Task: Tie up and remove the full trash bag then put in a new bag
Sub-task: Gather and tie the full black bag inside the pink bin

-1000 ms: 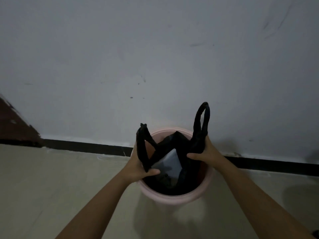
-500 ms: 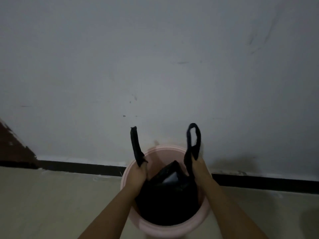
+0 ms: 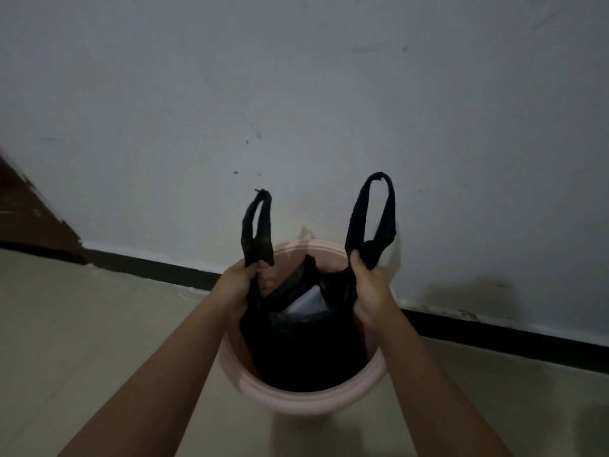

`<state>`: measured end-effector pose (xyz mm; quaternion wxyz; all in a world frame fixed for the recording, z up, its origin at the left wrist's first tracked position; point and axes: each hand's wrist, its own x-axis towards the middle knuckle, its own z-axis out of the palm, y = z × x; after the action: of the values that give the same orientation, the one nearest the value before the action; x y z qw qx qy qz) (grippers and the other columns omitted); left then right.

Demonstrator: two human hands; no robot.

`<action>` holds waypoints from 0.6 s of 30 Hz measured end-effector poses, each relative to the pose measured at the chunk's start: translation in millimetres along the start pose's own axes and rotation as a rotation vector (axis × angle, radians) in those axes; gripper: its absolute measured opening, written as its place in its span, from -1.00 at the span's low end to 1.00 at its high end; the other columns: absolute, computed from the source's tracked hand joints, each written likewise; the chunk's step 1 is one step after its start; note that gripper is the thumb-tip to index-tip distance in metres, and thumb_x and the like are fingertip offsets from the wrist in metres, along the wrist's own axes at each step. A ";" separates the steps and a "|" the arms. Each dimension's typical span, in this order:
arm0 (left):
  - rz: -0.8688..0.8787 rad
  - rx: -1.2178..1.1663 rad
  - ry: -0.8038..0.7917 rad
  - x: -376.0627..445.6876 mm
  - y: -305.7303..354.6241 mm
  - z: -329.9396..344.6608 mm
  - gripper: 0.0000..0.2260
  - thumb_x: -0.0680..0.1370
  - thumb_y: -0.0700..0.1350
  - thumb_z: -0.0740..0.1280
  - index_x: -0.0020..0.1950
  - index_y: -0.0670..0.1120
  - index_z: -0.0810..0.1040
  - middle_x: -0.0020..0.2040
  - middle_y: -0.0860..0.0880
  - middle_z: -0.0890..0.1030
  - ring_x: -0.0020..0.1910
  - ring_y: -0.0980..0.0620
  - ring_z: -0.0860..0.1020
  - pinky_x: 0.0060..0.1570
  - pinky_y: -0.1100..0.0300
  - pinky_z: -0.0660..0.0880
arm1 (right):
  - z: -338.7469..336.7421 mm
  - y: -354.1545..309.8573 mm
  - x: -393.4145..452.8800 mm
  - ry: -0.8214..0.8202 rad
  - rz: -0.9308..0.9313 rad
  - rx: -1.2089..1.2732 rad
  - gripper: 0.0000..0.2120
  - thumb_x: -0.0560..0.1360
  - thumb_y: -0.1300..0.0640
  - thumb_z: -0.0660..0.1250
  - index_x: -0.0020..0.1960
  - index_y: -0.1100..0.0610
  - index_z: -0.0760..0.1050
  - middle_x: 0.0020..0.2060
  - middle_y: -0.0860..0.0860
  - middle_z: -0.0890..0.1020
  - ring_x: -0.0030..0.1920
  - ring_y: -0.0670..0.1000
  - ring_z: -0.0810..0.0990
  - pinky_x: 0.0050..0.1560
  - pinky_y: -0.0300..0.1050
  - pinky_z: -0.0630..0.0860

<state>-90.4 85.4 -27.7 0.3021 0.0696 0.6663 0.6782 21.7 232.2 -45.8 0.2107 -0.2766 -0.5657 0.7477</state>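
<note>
Over pink bin (image 3: 306, 400), both hands (left (image 3: 235, 286), right (image 3: 370, 293)) clutch bag handles (image 3: 370, 219).

Both bare forearms reach forward and slightly inward from the lower corners of the view. The left hand (image 3: 234, 289) is closed in a fist, knuckles up, pinching one bag handle (image 3: 257, 225) at its base. The right hand (image 3: 370, 291) is likewise closed, gripping the other bag handle (image 3: 372, 219). The hands are level and apart
</note>
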 end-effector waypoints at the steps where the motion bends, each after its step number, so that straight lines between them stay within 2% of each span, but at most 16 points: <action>1: 0.043 -0.008 0.009 -1.3 -1.4 -1.7 -0.68 0.60 -0.31 0.00 -0.27 -0.13 0.41 -0.60 0.01 0.54 -0.61 0.10 0.49 -0.56 0.39 0.45 | 0.1 4.3 1.6 -0.015 -0.001 -0.002 -0.60 0.60 0.03 0.09 -0.29 0.20 0.48 -0.50 -0.01 0.58 -0.35 0.04 0.58 -0.07 0.02 0.49; 2: 0.079 0.039 0.019 -3.1 -3.0 -3.0 -0.70 0.60 -0.30 0.01 -0.24 -0.10 0.43 -0.54 -0.03 0.56 -0.53 0.04 0.52 -0.48 0.32 0.50 | 0.4 7.2 2.1 -0.020 -0.013 -0.031 -0.53 0.60 0.01 0.06 -0.43 0.15 0.38 -0.67 -0.08 0.46 -0.55 -0.03 0.49 -0.25 -0.04 0.46; 3: 0.108 0.134 0.027 -3.9 -6.0 -4.4 -0.70 0.60 -0.29 0.02 -0.21 -0.05 0.44 -0.50 -0.05 0.56 -0.48 0.02 0.52 -0.39 0.23 0.51 | -0.9 9.7 2.4 -0.012 -0.008 -0.057 -0.53 0.61 0.00 0.04 -0.46 0.10 0.29 -0.75 -0.08 0.32 -0.68 -0.09 0.33 -0.42 -0.15 0.38; 4: 0.129 0.238 0.044 -5.8 -8.7 -4.7 -0.69 0.59 -0.29 0.03 -0.22 -0.02 0.44 -0.53 0.00 0.52 -0.50 0.06 0.48 -0.34 0.18 0.45 | -1.0 10.2 1.7 -0.011 0.005 -0.081 -0.58 0.61 0.01 0.05 -0.42 0.05 0.26 -0.77 -0.08 0.26 -0.72 -0.13 0.23 -0.53 -0.24 0.28; 5: 0.142 0.310 0.062 -7.2 -11.5 -4.2 -0.68 0.58 -0.30 0.03 -0.24 -0.01 0.42 -0.63 0.05 0.45 -0.59 0.14 0.41 -0.40 0.20 0.36 | -1.9 8.7 1.5 -0.030 0.022 -0.096 -0.65 0.60 0.04 0.07 -0.36 0.01 0.28 -0.74 -0.11 0.25 -0.71 -0.16 0.20 -0.59 -0.30 0.23; 7: 0.121 0.331 0.111 -7.5 -14.2 -2.5 -0.70 0.58 -0.28 0.04 -0.29 -0.04 0.38 -0.76 0.04 0.29 -0.73 0.22 0.23 -0.58 0.29 0.18 | -2.6 -0.1 1.7 -0.109 0.022 -0.118 -0.78 0.57 0.22 0.14 -0.22 0.01 0.37 -0.60 -0.13 0.32 -0.62 -0.16 0.28 -0.55 -0.31 0.28; 8: 0.088 0.292 0.127 -6.1 -13.4 -1.8 -0.72 0.59 -0.25 0.05 -0.30 -0.07 0.36 -0.75 0.05 0.26 -0.75 0.21 0.19 -0.63 0.32 0.13 | -4.1 -4.2 2.4 -0.142 0.006 -0.143 -0.74 0.52 0.36 0.12 -0.20 0.04 0.40 -0.58 -0.10 0.35 -0.60 -0.15 0.31 -0.50 -0.26 0.28; 10: -0.014 0.160 0.138 -5.1 -11.1 -1.9 -0.73 0.60 -0.16 0.07 -0.30 -0.13 0.34 -0.61 0.04 0.27 -0.75 0.20 0.20 -0.64 0.31 0.15 | -3.9 -8.5 4.3 -0.173 -0.014 -0.098 -0.65 0.43 0.53 -0.01 -0.26 0.19 0.42 -0.68 -0.07 0.40 -0.65 -0.11 0.34 -0.53 -0.23 0.28; 12: -0.091 -0.073 0.097 -4.6 -6.9 -2.4 -0.70 0.59 -0.14 0.04 -0.32 -0.16 0.33 -0.49 -0.03 0.31 -0.74 0.18 0.22 -0.68 0.35 0.16 | -4.0 -8.2 8.0 -0.144 0.019 0.126 -0.64 0.46 0.55 -0.09 -0.26 0.32 0.41 -0.71 0.02 0.50 -0.66 -0.09 0.47 -0.59 -0.28 0.43; 14: -0.125 -0.204 0.029 -2.6 -4.0 -5.3 -0.68 0.58 -0.19 -0.02 -0.35 -0.16 0.33 -0.56 -0.03 0.36 -0.74 0.16 0.23 -0.65 0.33 0.18 | -1.1 -4.2 7.5 -0.101 0.022 0.311 -0.70 0.52 0.50 -0.09 -0.14 0.37 0.41 -0.61 0.09 0.59 -0.54 -0.04 0.60 -0.47 -0.27 0.58; 16: -0.160 -0.185 -0.033 2.4 -4.4 -8.1 -0.65 0.57 -0.21 -0.01 -0.40 -0.14 0.31 -0.65 0.02 0.31 -0.73 0.14 0.26 -0.58 0.29 0.21 | 3.5 -0.2 4.3 -0.105 -0.019 0.317 -0.70 0.57 0.43 -0.06 -0.11 0.32 0.43 -0.52 0.12 0.63 -0.45 -0.02 0.66 -0.37 -0.24 0.63; 18: -0.179 -0.158 -0.056 9.4 -4.4 -9.5 -0.65 0.60 -0.18 0.01 -0.40 -0.13 0.29 -0.66 0.03 0.32 -0.67 0.10 0.36 -0.60 0.27 0.30 | 9.3 -2.1 -0.5 -0.126 -0.076 0.292 -0.70 0.58 0.38 -0.04 -0.05 0.18 0.44 -0.50 0.06 0.66 -0.43 -0.06 0.66 -0.38 -0.27 0.61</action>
<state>-101.3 81.7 -35.7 0.3844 0.0047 0.6055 0.6969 16.1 225.7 -41.7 0.2409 -0.1741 -0.4729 0.8294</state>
